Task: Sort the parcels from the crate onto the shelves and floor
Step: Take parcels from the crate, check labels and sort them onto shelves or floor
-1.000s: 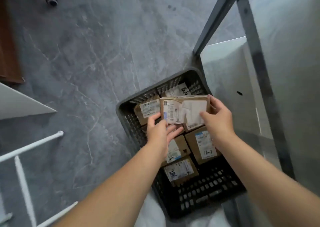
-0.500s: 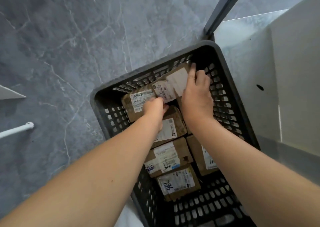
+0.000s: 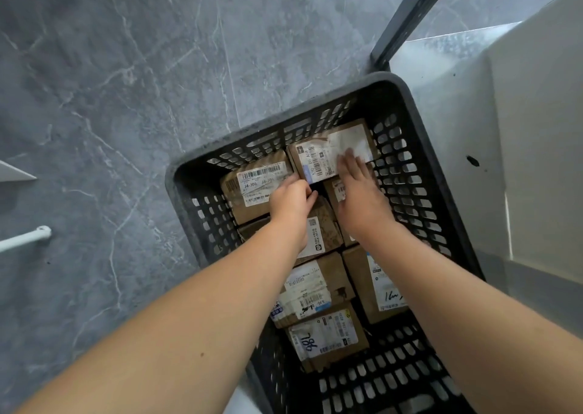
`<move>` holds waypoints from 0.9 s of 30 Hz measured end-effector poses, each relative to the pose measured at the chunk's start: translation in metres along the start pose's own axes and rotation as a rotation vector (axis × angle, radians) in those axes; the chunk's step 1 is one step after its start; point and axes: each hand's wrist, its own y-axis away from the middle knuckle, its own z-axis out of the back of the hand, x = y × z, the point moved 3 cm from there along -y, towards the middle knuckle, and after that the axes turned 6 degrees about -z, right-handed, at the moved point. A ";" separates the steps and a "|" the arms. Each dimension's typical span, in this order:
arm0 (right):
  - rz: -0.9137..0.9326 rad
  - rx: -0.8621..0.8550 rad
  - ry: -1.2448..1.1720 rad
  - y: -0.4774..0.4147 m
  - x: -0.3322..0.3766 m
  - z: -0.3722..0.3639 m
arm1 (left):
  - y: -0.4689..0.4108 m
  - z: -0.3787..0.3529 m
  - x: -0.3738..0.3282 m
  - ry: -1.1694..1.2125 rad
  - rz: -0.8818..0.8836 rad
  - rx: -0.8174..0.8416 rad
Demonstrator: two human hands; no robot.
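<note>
Notes labelled parcel (image 3: 318, 158) lowered back into 1 o'clock corner of crate (image 3: 407, 98), no longer held up above it, right hand (image 3: 359, 192) spread flat on top, left hand (image 3: 291, 197) pinching its 7 o'clock corner; reads as put back, sorting likely not advanced.

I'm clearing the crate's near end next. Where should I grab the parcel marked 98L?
Probably its near edge, from the near side: the 98L parcel lies flat, label up, against another parcel beyond, with bare crate floor before it.

Bare forearms (image 3: 195, 328), left hand (image 3: 291, 200), right hand (image 3: 361, 194), small mole (image 3: 202, 354)
</note>
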 end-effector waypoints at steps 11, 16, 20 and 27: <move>0.121 -0.129 0.165 0.071 0.068 0.076 | 0.094 0.003 -0.085 -0.601 -0.253 0.182; 0.201 -0.351 -0.031 0.127 0.133 0.225 | 0.192 -0.026 -0.209 -0.835 -0.574 0.290; 0.184 -0.561 -0.184 0.207 0.188 0.359 | 0.305 -0.027 -0.325 -1.073 -0.920 0.197; 0.266 -0.930 -0.110 0.368 0.251 0.547 | 0.506 -0.014 -0.459 -1.158 -1.689 0.141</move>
